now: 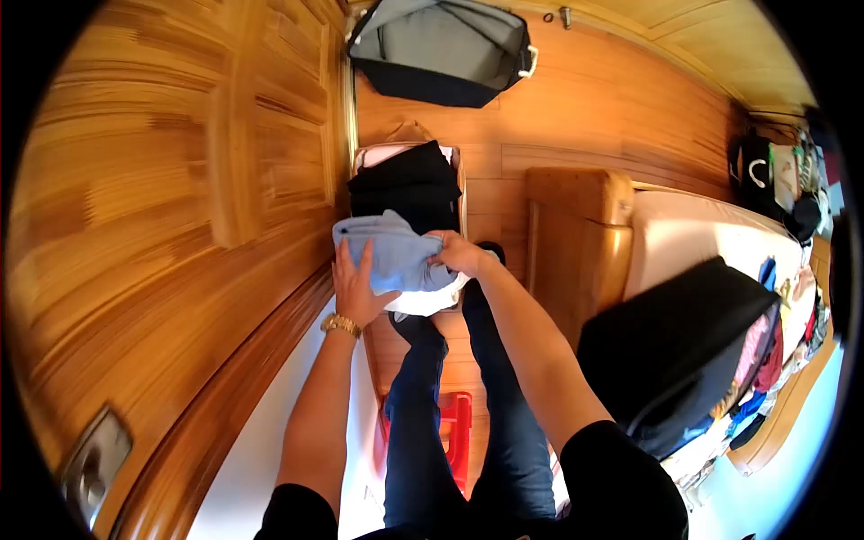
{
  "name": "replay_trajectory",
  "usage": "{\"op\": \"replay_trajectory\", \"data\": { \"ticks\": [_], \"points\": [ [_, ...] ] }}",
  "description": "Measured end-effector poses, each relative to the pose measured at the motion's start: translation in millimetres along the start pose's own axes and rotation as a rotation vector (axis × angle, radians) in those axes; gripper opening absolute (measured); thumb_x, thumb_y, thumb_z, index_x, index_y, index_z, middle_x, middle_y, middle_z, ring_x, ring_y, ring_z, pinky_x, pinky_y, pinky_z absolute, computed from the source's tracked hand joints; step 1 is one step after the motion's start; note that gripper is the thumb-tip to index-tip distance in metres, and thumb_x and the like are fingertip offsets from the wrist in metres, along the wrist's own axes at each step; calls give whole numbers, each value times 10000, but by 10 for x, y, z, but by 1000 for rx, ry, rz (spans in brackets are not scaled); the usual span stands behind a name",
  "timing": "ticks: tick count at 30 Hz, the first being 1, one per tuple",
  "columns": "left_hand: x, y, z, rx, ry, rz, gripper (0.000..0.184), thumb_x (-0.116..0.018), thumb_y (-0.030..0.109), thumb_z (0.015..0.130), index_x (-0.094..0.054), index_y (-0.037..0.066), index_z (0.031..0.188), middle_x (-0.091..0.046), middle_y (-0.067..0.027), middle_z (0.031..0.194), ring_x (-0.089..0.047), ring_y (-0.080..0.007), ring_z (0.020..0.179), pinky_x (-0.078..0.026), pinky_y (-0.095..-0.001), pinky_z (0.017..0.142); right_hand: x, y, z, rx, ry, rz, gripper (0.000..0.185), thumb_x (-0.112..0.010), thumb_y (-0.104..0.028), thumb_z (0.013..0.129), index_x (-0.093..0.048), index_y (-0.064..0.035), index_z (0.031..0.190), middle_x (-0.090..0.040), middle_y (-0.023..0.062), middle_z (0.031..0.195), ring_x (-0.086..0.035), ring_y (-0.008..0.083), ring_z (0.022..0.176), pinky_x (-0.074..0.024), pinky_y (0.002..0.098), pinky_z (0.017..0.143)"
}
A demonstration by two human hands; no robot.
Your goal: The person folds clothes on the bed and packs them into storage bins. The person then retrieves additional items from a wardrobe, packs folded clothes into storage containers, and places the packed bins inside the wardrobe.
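A folded light blue cloth [385, 252] lies over the near part of a box [463, 166] filled with clothes. My left hand [358, 286], with a gold watch on its wrist, rests on the cloth's left side with its fingers spread. At the cloth's right edge, my right hand [459, 254] pinches the fabric. Black folded clothes [405, 187] fill the far part of the box. White fabric [432, 300] shows below the blue cloth, close to my feet.
An open black bin with a grey lining [450, 45] stands beyond the box. A wooden door [198, 162] is on the left. To the right are a bed [666, 234] with a black bag [675, 351] and scattered clothes. A red stool [461, 432] is between my legs.
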State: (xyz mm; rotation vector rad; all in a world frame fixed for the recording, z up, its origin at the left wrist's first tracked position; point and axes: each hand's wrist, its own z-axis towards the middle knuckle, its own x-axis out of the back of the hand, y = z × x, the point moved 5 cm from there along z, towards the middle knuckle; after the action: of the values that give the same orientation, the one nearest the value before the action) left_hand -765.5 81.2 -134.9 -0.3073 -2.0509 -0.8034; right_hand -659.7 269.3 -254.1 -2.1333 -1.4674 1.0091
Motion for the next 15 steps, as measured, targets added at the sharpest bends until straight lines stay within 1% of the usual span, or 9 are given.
{"op": "replay_trajectory", "data": {
  "ticks": [2, 3, 5, 6, 9, 10, 11, 14, 15],
  "points": [
    [-389, -167, 377, -21, -177, 161, 1319, -985, 432, 538, -265, 236, 1625, -103, -274, 1680, -133, -536, 1525, -195, -660, 1203, 282, 237, 375, -60, 69, -70, 414, -652, 125, 874, -661, -32, 1258, -721, 55, 1012, -684, 159, 922, -569, 284, 797],
    [-581, -264, 539, 4, -218, 166, 1356, -987, 447, 523, -234, 243, 1633, -95, -268, 1684, -126, -545, 1523, -194, -660, 1204, 453, 402, 526, -108, 130, -189, 471, -697, 36, 887, -594, -58, 1337, -717, 138, 1074, -704, 250, 994, -577, 376, 840],
    [-925, -423, 823, 51, -305, 174, 1431, -990, 476, 494, -173, 258, 1648, -78, -257, 1691, -112, -562, 1518, -191, -659, 1205, 765, 609, 717, -131, 473, -658, 559, -750, -87, 885, -522, -91, 1395, -650, 247, 1189, -671, 384, 1097, -557, 478, 897],
    [-1260, -569, 920, 34, -314, 138, 1531, -988, 530, 454, -90, 243, 1660, -34, -270, 1692, -63, -594, 1512, -178, -672, 1204, 842, 702, 758, -109, 458, -720, 602, -762, -171, 885, -487, -82, 1413, -562, 311, 1279, -606, 474, 1164, -522, 545, 944],
    [-1914, -746, 944, 144, -321, 292, 1560, -970, 587, 453, -61, 217, 1666, 23, -299, 1685, -11, -599, 1516, -144, -672, 1210, 796, 774, 807, -16, 554, -931, 550, -721, -149, 906, -497, -60, 1400, -552, 310, 1265, -614, 476, 1140, -531, 533, 926],
    [-2074, -832, 976, 199, -454, 358, 1583, -949, 634, 465, -29, 178, 1669, 72, -326, 1675, 47, -598, 1517, -97, -658, 1221, 785, 795, 878, -68, 542, -1039, 739, -831, -273, 796, -496, -41, 1412, -590, 263, 1278, -638, 442, 1131, -537, 505, 959],
    [-2145, -880, 1002, 195, -463, 351, 1609, -944, 649, 466, 9, 144, 1660, 95, -330, 1671, 68, -598, 1515, -77, -656, 1223, 821, 822, 950, -170, 398, -1134, 753, -825, -326, 772, -517, -45, 1399, -601, 255, 1284, -645, 427, 1135, -540, 497, 962],
    [-2107, -935, 1006, 154, -466, 340, 1680, -937, 677, 460, 93, 70, 1640, 151, -336, 1662, 116, -589, 1514, -41, -659, 1224, 845, -299, 848, -413, 36, -1429, 813, -775, -529, 662, -626, -67, 1314, -647, 215, 1309, -677, 370, 1144, -556, 468, 962],
    [-2039, -900, 987, 150, -461, 333, 1658, -941, 668, 463, 60, 83, 1649, 146, -331, 1665, 114, -584, 1517, -47, -657, 1224, 895, -595, 880, -265, 269, -1350, 677, -788, -432, 706, -659, -78, 1269, -639, 194, 1293, -647, 363, 1162, -536, 470, 954]
  ]
}}
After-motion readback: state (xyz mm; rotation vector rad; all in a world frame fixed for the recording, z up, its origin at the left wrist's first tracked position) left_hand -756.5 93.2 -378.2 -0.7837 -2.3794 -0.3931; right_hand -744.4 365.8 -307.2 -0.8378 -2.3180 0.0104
